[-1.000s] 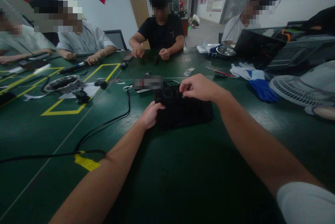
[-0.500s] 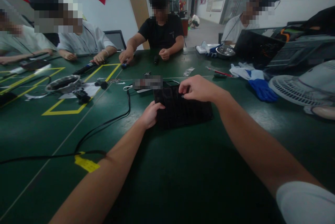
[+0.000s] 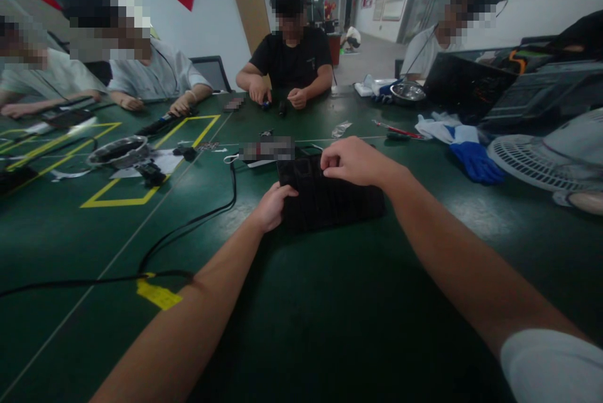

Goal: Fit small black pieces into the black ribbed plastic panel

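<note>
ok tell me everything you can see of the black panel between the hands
The black panel is thin, dark and roughly rectangular, its face broken by faint straight lines and sections. Whether it is fabric or plastic is too dim to tell. It sits slightly askew over the green table; whether it lies fully flat is unclear. The left grip holds its left edge, thumb on top. The right grip, fingers curled, covers part of its far side, with contact unclear.

Single head-worn view, looking forward and down.
From wearer's side of the green surface (image 3: pixel 330 315); forearms (image 3: pixel 202 315) stretch up from the lower edge, hands (image 3: pixel 271 207) near mid-frame, people (image 3: pixel 294 64) across the far edge, corridor (image 3: pixel 377 54) deep behind.
</note>
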`<move>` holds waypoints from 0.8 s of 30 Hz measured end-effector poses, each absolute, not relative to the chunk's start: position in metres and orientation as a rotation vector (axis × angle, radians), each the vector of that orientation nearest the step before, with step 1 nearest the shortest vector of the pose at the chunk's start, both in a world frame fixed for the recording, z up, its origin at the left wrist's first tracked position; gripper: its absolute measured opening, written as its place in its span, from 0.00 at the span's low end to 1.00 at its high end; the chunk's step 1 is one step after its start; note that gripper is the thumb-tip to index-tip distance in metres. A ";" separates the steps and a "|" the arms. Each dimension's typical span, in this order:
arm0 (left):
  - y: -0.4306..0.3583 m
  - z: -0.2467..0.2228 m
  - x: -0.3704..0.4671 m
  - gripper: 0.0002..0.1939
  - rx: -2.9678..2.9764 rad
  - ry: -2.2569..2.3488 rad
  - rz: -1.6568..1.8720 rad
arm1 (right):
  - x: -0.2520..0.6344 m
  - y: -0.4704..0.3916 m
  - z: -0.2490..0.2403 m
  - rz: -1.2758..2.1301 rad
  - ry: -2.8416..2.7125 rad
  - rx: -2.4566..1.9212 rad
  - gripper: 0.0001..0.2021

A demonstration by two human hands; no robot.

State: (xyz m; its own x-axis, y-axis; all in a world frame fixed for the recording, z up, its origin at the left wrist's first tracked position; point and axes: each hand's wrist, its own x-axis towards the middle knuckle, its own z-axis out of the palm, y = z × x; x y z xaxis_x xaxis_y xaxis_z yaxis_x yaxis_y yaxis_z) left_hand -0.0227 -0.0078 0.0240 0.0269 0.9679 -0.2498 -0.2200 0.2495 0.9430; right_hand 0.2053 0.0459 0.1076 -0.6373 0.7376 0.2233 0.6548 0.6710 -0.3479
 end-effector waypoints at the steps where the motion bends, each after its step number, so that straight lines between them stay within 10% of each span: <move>1: -0.008 0.024 -0.023 0.19 0.868 1.156 1.123 | 0.205 0.046 0.107 0.328 -2.534 -1.095 0.04; 24: -0.007 0.022 -0.024 0.20 0.862 1.158 1.124 | 0.211 0.045 0.115 0.489 -2.470 -1.129 0.09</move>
State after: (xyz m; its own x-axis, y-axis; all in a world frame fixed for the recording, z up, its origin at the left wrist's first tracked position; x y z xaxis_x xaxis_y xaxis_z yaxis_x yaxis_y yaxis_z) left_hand -0.0238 -0.0068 0.0221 0.0226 0.9684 -0.2483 -0.2193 0.2471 0.9438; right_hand 0.2110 0.0451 0.1151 -0.6051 0.7721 0.1943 0.6400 0.6169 -0.4581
